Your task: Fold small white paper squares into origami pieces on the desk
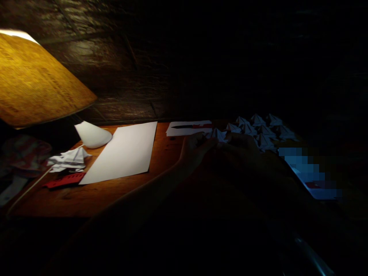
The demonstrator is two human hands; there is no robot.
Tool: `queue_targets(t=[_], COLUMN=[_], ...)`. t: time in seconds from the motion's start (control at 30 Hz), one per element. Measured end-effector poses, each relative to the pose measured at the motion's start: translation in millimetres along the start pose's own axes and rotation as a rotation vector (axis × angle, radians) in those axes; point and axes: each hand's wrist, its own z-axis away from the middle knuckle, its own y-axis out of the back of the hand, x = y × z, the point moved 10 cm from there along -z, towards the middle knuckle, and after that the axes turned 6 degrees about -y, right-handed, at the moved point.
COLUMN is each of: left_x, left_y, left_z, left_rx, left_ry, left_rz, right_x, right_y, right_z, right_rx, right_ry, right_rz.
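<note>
The scene is very dark, lit only by a lamp at the left. My left hand (pixel 195 150) rests on the wooden table (pixel 161 161) with its fingers curled on a small folded white paper piece (pixel 217 134). My right hand (pixel 244 143) lies just right of it in deep shadow, touching the same paper piece; its fingers are too dark to read. Several folded white paper shapes (pixel 263 128) are grouped just beyond my hands.
A yellow lampshade (pixel 34 84) fills the upper left. A flat white sheet (pixel 123 151), a curled white paper (pixel 92 135), crumpled paper (pixel 69 159) and a red strip (pixel 64 180) lie left. A knife (pixel 186 126) rests on paper behind. A blue glowing screen (pixel 310 172) sits right.
</note>
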Motion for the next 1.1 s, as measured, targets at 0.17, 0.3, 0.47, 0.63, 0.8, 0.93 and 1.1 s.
queue_targets(t=[0.17,0.3,0.47,0.63,0.8,0.93,1.1], left_x=[-2,1,-6,-13,-1,3,1], left_y=[-2.1,-11.4,-11.3,-8.4,-8.2,-5.1,-6.9], left_z=[-3,-5,-6,-4,-4,-4,-5], left_rx=[-0.008,-0.135,-0.153,-0.098,-0.078,-0.039,-0.068], left_ry=[0.039,0.052,0.074,0.115,0.031,0.017,0.009], left_rz=[0.076,0.103,0.139,0.160,0.138,0.172,0.158], right_x=[1,-1,-9,-13,-8,-4,-8], right_y=[7,8,6,1,1,1,6], right_z=[-1,1,2,1,2,3,3], right_rx=[0.050,0.065,0.053,0.001,-0.011,-0.021,0.007], right_ry=[-0.013,-0.007,0.097,0.097,0.042,0.040,0.123], right_rz=[0.040,0.158,0.250,0.280,0.207,0.125,0.179])
